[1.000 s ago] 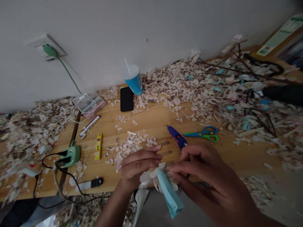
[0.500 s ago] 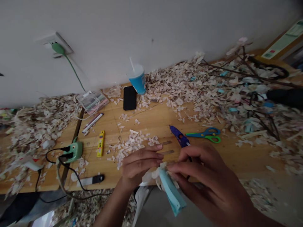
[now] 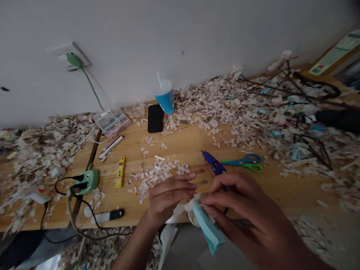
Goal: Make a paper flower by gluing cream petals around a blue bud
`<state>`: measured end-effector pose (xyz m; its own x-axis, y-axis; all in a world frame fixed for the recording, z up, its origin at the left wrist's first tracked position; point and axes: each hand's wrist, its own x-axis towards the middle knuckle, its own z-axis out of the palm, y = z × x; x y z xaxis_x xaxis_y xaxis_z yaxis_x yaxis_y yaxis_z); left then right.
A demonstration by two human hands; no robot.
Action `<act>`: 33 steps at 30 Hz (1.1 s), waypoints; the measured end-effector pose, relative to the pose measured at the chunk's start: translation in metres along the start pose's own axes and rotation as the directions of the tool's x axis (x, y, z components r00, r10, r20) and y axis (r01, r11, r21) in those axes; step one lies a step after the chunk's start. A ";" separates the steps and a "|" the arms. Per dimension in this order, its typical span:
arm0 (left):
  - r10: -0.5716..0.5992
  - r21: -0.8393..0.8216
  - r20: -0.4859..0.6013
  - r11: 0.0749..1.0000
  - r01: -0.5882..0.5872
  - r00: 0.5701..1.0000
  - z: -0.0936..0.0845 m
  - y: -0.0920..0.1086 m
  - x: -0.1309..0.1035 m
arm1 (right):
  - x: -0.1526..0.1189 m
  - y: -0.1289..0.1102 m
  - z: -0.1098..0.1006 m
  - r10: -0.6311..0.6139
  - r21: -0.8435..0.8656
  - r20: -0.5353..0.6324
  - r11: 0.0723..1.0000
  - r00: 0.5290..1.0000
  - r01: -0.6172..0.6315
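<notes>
Whitish petals (image 3: pixel 184 210) gathered around a light blue folded strip (image 3: pixel 208 228) are held between my two hands at the table's front edge. My left hand (image 3: pixel 168 195) is on their left, its fingers together and the fingertips at the top of the petals; its thumb is hidden. My right hand (image 3: pixel 247 213) pinches the petals beside the top of the blue strip with thumb and fingers. A purple glue gun (image 3: pixel 213 163) lies just beyond my right hand, next to blue and green scissors (image 3: pixel 244 162). Two thin metal strips (image 3: pixel 201 182) lie beyond my left fingertips.
Loose petals (image 3: pixel 213 101) are heaped along the wall, with dark branches (image 3: pixel 298 92) at the right. A blue cup (image 3: pixel 165 99), black phone (image 3: pixel 155 118), yellow box (image 3: pixel 120 171), marker (image 3: pixel 111 147), green power strip (image 3: pixel 90 181) with cables and a black-handled scraper (image 3: pixel 116 214) are on the table.
Both hands and the held petals with the blue strip sit slightly further right in the view. The whole view has shifted a little. The grip looks the same.
</notes>
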<state>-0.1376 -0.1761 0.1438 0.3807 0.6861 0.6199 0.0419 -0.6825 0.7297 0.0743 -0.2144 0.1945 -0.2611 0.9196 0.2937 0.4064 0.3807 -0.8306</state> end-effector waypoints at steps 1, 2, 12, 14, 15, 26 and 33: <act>-0.002 0.004 -0.001 1.000 0.002 1.000 0.000 0.000 -0.001 | 0.000 0.000 0.000 -0.007 -0.006 0.009 1.000 1.000 0.007; -0.004 0.006 -0.002 1.000 0.004 1.000 -0.001 -0.001 -0.002 | 0.001 0.000 -0.001 -0.015 -0.012 0.018 1.000 1.000 0.016; -0.023 0.007 -0.015 1.000 0.023 1.000 -0.002 -0.003 -0.009 | 0.002 -0.002 -0.002 0.046 0.039 0.112 0.998 0.993 -0.050; -0.022 0.003 -0.017 1.000 0.023 1.000 -0.002 -0.003 -0.009 | 0.002 -0.003 -0.003 0.058 0.056 0.122 0.996 0.991 -0.065; -0.019 0.000 -0.019 1.000 0.019 1.000 -0.002 -0.004 -0.010 | 0.002 -0.003 -0.003 0.063 0.060 0.124 0.996 0.990 -0.071; -0.022 -0.023 -0.038 0.999 0.021 0.999 0.001 -0.002 -0.009 | 0.004 -0.005 -0.001 0.120 0.079 0.175 0.988 0.977 -0.135; -0.021 -0.014 -0.028 1.000 0.020 0.999 -0.001 -0.001 -0.010 | -0.001 -0.004 -0.001 0.086 0.001 0.105 0.996 0.991 -0.086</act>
<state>-0.1424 -0.1820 0.1371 0.3540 0.7067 0.6125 0.0368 -0.6650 0.7460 0.0741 -0.2167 0.1976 -0.3153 0.9336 0.1702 0.4265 0.2996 -0.8534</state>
